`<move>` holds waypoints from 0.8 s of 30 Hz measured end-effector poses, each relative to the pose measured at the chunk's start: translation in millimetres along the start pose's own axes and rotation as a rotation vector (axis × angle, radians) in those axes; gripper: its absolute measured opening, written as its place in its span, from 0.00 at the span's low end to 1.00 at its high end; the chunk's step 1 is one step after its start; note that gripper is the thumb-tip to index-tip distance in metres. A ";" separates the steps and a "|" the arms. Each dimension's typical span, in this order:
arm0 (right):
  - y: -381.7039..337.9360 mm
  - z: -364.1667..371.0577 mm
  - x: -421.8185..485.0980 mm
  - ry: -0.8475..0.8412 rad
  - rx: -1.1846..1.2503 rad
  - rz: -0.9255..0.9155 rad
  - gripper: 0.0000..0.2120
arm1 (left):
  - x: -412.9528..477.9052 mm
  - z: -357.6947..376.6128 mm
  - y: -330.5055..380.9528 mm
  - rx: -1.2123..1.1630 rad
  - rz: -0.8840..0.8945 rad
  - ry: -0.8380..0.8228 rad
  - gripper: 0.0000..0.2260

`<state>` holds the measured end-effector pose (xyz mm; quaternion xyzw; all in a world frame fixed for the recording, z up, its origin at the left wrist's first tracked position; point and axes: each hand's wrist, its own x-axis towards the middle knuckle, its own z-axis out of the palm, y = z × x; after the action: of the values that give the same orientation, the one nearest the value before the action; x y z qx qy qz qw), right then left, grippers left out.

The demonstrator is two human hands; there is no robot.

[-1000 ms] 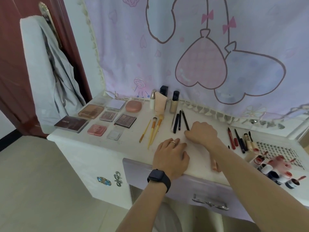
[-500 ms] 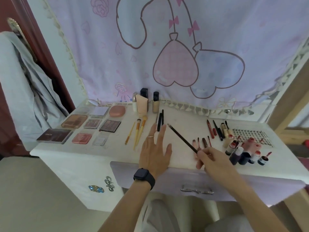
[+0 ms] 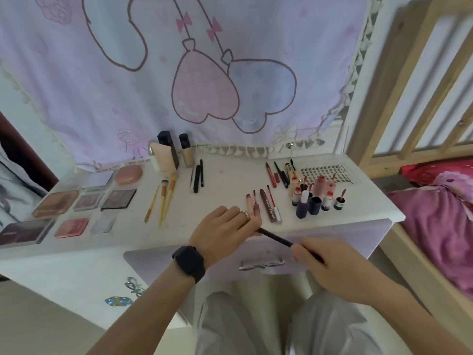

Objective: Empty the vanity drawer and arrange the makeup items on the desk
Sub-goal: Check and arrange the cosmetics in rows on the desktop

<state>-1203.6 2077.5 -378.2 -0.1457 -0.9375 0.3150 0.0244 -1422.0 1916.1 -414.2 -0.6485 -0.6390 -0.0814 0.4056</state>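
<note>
The black makeup pencil (image 3: pixel 277 238) hangs just above the table's (image 3: pixel 230 180) front edge, over the closed drawer (image 3: pixel 158 257). The right hand (image 3: pixel 330 267) pinches its near end and the left hand (image 3: pixel 222 226) grips its far tip. This looks like the arranging step; next it needs laying flat in a free spot beside the lip glosses (image 3: pixel 266 204).

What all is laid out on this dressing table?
palettes: about eight, pink, brown, dark; left of desk
brushes: three, orange-handled; left of centre
bottles: four, beige and black; back edge
liners: three, black; back centre
lip glosses: about four, dark red; front centre
small bottles: about ten, red, pink, navy; front right
pencils: several, red and black; back right
lash tray: one, white; back right
black pencil: one; held before drawer
left hand: grips one pencil end; black watch
right hand: grips its other end
</note>
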 end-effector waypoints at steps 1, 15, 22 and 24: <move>0.1 0.6 -0.2 0.000 -0.009 -0.007 0.17 | 5.4 -2.6 -3.1 0.013 0.044 0.005 0.16; 22.3 -6.4 -14.1 -0.147 0.151 -0.014 0.22 | 8.7 -3.6 6.0 -0.037 0.225 -0.003 0.11; 29.9 -8.2 -19.1 -0.069 0.064 -0.057 0.20 | 16.3 -0.5 3.7 -0.091 0.270 -0.037 0.07; 28.7 -15.2 -16.5 -0.158 0.159 0.005 0.22 | 19.8 -0.4 4.4 -0.098 0.259 -0.024 0.07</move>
<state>-1178.3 2103.4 -382.4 -0.1205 -0.9082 0.3990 -0.0389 -1414.6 1931.6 -403.4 -0.7455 -0.5499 -0.0517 0.3730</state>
